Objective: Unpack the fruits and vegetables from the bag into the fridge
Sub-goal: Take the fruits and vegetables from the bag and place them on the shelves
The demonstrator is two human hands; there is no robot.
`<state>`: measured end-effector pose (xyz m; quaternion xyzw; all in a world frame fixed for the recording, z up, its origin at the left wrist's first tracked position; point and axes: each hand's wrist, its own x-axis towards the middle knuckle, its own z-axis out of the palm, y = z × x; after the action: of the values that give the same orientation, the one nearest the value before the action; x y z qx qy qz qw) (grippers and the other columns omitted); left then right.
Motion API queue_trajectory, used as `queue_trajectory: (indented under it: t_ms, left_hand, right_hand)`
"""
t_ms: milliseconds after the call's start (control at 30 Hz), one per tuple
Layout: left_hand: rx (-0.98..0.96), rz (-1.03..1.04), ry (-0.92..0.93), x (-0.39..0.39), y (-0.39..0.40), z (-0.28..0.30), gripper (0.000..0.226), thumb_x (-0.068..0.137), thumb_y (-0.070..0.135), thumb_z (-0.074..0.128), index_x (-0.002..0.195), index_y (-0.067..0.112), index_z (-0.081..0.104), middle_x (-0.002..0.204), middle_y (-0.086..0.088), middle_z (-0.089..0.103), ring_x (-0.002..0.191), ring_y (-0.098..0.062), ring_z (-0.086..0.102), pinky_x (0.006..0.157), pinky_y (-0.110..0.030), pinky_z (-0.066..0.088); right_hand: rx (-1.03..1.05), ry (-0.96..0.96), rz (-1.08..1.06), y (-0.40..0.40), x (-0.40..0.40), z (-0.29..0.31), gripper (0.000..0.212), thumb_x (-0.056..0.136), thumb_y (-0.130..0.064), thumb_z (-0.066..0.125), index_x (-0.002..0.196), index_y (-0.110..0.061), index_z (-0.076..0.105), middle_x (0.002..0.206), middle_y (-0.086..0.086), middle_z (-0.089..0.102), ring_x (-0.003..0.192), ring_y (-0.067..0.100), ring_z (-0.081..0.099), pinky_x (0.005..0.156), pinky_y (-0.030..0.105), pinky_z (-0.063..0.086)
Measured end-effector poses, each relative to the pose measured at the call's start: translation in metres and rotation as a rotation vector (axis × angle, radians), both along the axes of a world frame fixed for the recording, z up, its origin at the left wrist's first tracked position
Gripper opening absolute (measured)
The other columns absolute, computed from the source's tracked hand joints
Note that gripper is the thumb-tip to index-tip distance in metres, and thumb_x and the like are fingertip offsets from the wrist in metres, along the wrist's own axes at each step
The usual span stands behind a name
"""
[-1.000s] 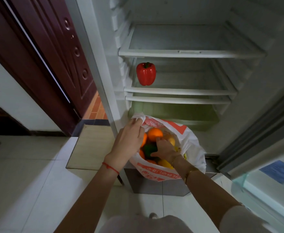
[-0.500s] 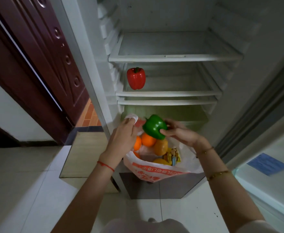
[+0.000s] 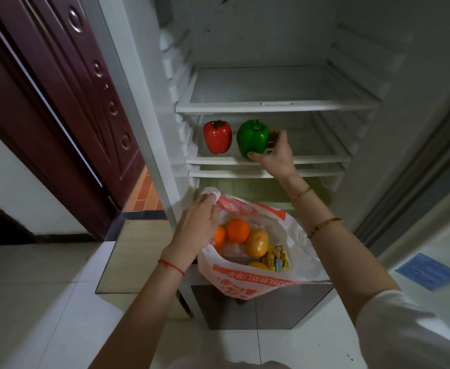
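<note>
Right hand (image 3: 274, 155): curled round green pepper (image 3: 252, 137), at shelf (image 3: 311, 160) front edge
Left hand (image 3: 197, 230): pinching bag (image 3: 253, 283) rim
Red pepper (image 3: 217, 137): just beside, shelf's left end
Shelf right: open

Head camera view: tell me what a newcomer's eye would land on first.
The two bright peppers on the middle fridge shelf stand out: the red pepper at left, and beside it the green pepper, gripped by the right hand. Below, the left hand holds open the white and orange bag, which shows oranges and other produce against the pale fridge and floor.
</note>
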<state>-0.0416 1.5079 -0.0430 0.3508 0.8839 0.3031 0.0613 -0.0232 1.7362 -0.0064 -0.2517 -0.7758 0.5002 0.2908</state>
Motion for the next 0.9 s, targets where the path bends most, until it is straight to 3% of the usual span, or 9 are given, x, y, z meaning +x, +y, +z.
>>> queue_trajectory:
  t_ms: [67,167,267,500,667,800,900]
  left_hand:
    - [0.006,0.004,-0.008,-0.001,0.001,0.001,0.042,0.102,0.025,0.03,0.143,0.021,0.04,0.112,-0.011,0.063,0.076,-0.022,0.068,0.048,-0.021,0.041]
    - [0.02,-0.007,-0.046,0.001,0.001,0.003,0.041,0.103,0.023,0.029,0.143,0.02,0.04,0.103,-0.008,0.06,0.064,-0.017,0.066,0.035,-0.013,0.036]
    - [0.034,-0.013,-0.072,0.003,0.0,0.007,0.041,0.103,0.022,0.029,0.142,0.018,0.041,0.106,-0.006,0.057,0.054,-0.015,0.062,0.034,-0.01,0.037]
    - [0.019,-0.007,-0.076,0.004,-0.001,0.009,0.04,0.103,0.022,0.029,0.142,0.018,0.041,0.111,-0.006,0.058,0.066,-0.018,0.065,0.039,-0.014,0.04]
    - [0.039,-0.008,-0.114,0.006,-0.003,0.009,0.04,0.103,0.021,0.029,0.142,0.017,0.041,0.113,-0.013,0.057,0.07,-0.024,0.066,0.034,-0.012,0.037]
    - [0.05,-0.01,-0.13,0.009,-0.008,0.01,0.039,0.103,0.02,0.029,0.141,0.018,0.04,0.101,-0.006,0.054,0.068,-0.022,0.066,0.035,-0.012,0.038]
    - [0.037,0.001,-0.107,0.012,-0.011,0.008,0.037,0.103,0.02,0.03,0.138,0.017,0.041,0.091,-0.001,0.052,0.059,-0.016,0.063,0.033,-0.011,0.036]
  right_hand:
    - [0.012,-0.022,0.002,0.003,-0.01,-0.001,0.072,0.073,-0.014,0.084,0.129,-0.007,0.039,0.128,0.007,0.052,0.118,0.021,0.054,0.095,0.026,0.048]
    - [0.009,-0.041,0.016,0.006,-0.023,-0.001,0.072,0.074,-0.01,0.083,0.13,-0.006,0.038,0.133,0.01,0.051,0.121,0.024,0.054,0.096,0.028,0.05]
    - [-0.013,-0.056,0.005,0.007,-0.035,-0.001,0.071,0.075,-0.007,0.081,0.13,-0.004,0.037,0.133,0.012,0.052,0.121,0.024,0.054,0.092,0.024,0.048]
    - [-0.063,-0.083,0.012,0.012,-0.044,-0.002,0.07,0.079,-0.003,0.076,0.136,-0.004,0.035,0.135,0.013,0.051,0.125,0.029,0.053,0.101,0.035,0.05]
    - [-0.097,-0.081,0.027,0.012,-0.037,-0.002,0.083,0.078,-0.003,0.078,0.145,-0.008,0.028,0.142,0.012,0.047,0.131,0.028,0.05,0.107,0.037,0.046]
    - [-0.052,-0.102,-0.005,0.007,-0.02,-0.003,0.091,0.078,-0.011,0.079,0.149,-0.008,0.023,0.149,0.011,0.039,0.136,0.025,0.042,0.111,0.035,0.04]
    - [0.045,-0.039,-0.121,-0.003,0.002,-0.009,0.077,0.08,-0.016,0.078,0.142,-0.008,0.033,0.14,0.01,0.047,0.125,0.021,0.049,0.104,0.033,0.047]
